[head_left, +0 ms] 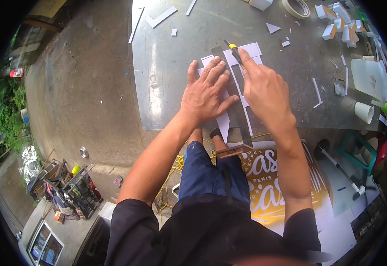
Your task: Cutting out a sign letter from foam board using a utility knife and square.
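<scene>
My left hand (207, 91) lies flat with its fingers spread. It presses on the steel blade of a try square (242, 116), whose wooden stock (229, 152) sticks out past the table's near edge. White board (248, 50) lies under and around the blade, cut into strips. In my right hand (266, 88) is a yellow-and-black utility knife (234, 49), the index finger stretched along it. The knife is over the white board, just right of the blade; its tip contact is too small to tell. A pointed white piece (223, 126) shows below my left palm.
White offcuts (161, 17) lie scattered over the metal tabletop (167, 57). At the far right stand several small white blocks (335, 24), a roll of tape (296, 7), a clear plastic container (369, 80) and a white cup (363, 112). A printed sheet (273, 186) lies below the table.
</scene>
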### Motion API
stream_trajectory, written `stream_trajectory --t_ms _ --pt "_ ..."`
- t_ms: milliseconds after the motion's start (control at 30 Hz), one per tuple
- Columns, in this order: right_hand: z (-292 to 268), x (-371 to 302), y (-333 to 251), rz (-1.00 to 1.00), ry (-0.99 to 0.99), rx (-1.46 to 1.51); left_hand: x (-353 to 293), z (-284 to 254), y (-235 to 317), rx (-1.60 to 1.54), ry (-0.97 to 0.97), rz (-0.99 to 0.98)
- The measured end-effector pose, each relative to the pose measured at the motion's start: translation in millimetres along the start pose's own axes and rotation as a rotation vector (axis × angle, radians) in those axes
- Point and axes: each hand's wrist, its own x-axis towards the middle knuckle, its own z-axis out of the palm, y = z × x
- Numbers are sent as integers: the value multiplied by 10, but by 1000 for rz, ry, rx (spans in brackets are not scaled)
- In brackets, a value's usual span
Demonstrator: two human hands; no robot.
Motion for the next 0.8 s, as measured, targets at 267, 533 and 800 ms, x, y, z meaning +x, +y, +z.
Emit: stream_trajectory --t_ms 267,533,800 --pt "-41 -119 -148 -4 -129 17 -6 -24 -14 2 -17 0" --pt "-18 -220 -143 -14 -116 -9 -5 6 -17 -1 -7 -2" --pt "-65 -428 -153 -2 -172 -61 -10 3 -11 -18 13 -8"
